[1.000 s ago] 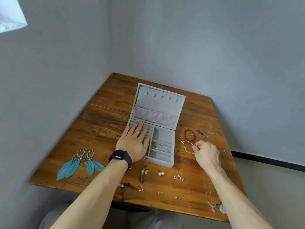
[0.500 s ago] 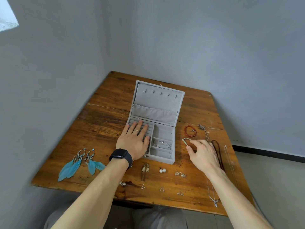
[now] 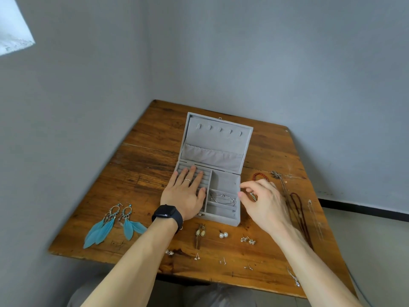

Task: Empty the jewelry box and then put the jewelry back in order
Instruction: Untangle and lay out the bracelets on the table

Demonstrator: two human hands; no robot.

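A grey velvet jewelry box stands with its lid up in the middle of the wooden table. My left hand lies flat on the ring rolls in the box's left half, fingers straight. A silver bangle lies in the middle right compartment. My right hand hovers at the box's right edge with curled fingers, pinching a thin greenish bracelet that is mostly hidden in the hand.
Blue feather earrings lie at the front left. Oval drop earrings, pearl studs and several small studs sit in front of the box. A red bead bracelet and dark necklaces lie right of it.
My right hand lifted the greenish bracelet off the table and moved left toward the box's right side. My left hand stayed on the ring rolls.
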